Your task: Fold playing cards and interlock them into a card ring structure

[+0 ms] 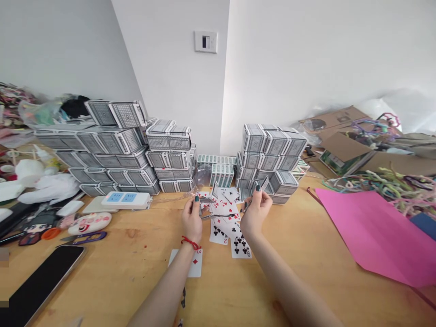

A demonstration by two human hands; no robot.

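Observation:
My left hand (191, 220), with a red string bracelet at the wrist, is closed with its thumb on top, pinching playing cards seen nearly edge-on. My right hand (256, 210) is likewise closed, and a card corner (265, 182) sticks up past its thumb. A thin dark edge stretches between the hands; I cannot make out what it belongs to. Below and between them lies a loose pile of face-up playing cards (223, 209), with a nine of clubs (241, 249) at its near side. A three of diamonds (195, 263) lies partly under my left forearm.
Stacked blocks of grey-backed cards stand at left (126, 141), centre-left (170, 159) and right (272, 154). Green-patterned packs (222, 175) sit behind the pile. A power strip (127, 200), scissors (85, 237) and phone (44, 281) lie left; pink paper (378, 231) and pipe cleaners (381, 188) right.

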